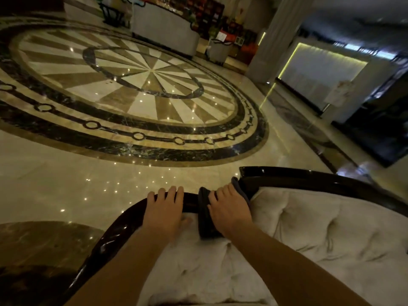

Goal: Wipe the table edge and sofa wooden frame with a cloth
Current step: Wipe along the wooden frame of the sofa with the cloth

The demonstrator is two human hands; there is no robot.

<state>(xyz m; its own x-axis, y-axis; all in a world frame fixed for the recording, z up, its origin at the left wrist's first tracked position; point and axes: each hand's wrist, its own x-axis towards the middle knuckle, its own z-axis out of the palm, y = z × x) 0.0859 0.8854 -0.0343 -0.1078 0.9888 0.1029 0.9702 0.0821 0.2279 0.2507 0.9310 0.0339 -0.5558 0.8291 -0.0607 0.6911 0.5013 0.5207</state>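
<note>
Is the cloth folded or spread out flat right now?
Folded: the dark cloth shows a thick doubled edge, draped over the wooden frame under the right hand.

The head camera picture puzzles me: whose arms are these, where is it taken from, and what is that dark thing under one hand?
There is no machine here. A person wears a wide-angle camera on the head, so you look forward and down along their own two bare arms; the wide lens is why the room curves.

The right hand presses a folded dark grey cloth onto the glossy dark wooden frame of a sofa. The left hand lies flat beside it with its fingers over the same frame, holding nothing. The hands are close together but apart.

Below the frame is the sofa's cream tufted upholstery. Beyond it lies a polished marble floor with a round striped pattern. At lower left a brown marble surface shows, perhaps the table.
</note>
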